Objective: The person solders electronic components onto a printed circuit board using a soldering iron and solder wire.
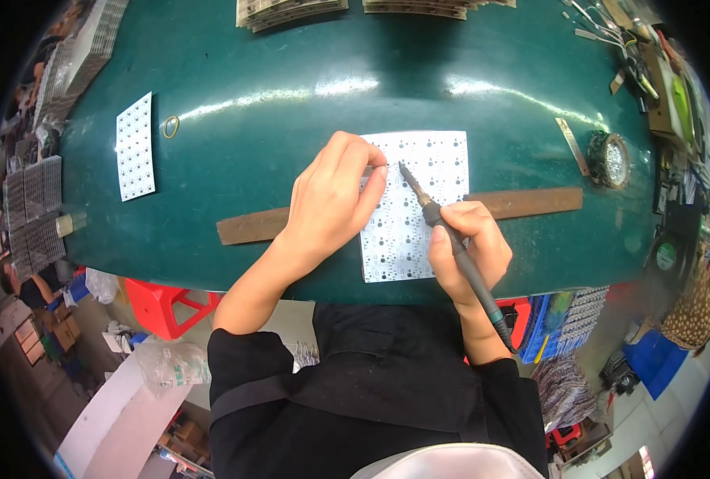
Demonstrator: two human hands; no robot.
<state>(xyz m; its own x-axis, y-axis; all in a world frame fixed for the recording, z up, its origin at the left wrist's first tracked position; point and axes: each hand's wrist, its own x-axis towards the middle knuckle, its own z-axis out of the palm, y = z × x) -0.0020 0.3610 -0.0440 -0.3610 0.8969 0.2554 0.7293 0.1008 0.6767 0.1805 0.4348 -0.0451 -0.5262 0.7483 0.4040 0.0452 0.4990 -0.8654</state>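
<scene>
My right hand (471, 246) is closed round the dark handle of a soldering iron (460, 255). The iron slants up and to the left, its tip over the upper part of a white circuit board sheet (409, 239) dotted with rows of black components. Close to that tip, my left hand (335, 188) pinches something thin and dark at the board's upper left edge; too little of it shows to name it. Beneath my left wrist and the board runs a brown bar (531, 203), seen on both sides of the sheet. Whether the tip touches the board I cannot tell.
On the green table (235, 160) lie another white board sheet (135, 148) and a rubber band (171, 126) at left. A tape roll (608, 160) and a flat metal strip (572, 146) lie at right. Stacked boards (291, 12) stand at the far edge; a red stool (159, 307) is below.
</scene>
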